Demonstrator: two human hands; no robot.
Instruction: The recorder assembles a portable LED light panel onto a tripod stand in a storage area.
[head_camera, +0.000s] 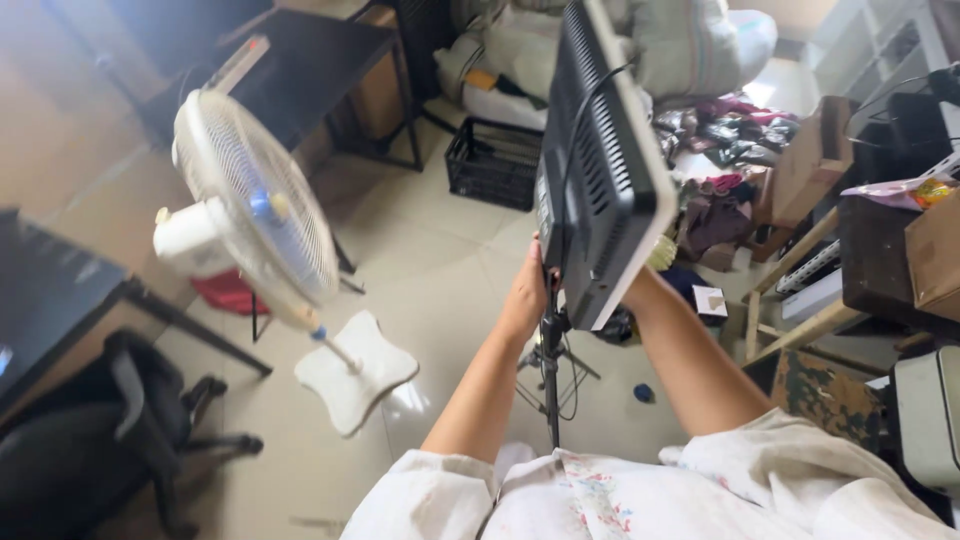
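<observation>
While the left hand (528, 290) holds its underside, the panel light (600, 160) hides the right grip.

A flat rectangular light panel (598, 160) with a black, ribbed and vented back and a pale front edge is seen tilted, its top leaning toward 12 o'clock and its lower corner toward 6 o'clock. A black cable is run down its back. It is mounted on a thin black tripod stand (550, 385), which is stood upright on the tiled floor directly below.
</observation>
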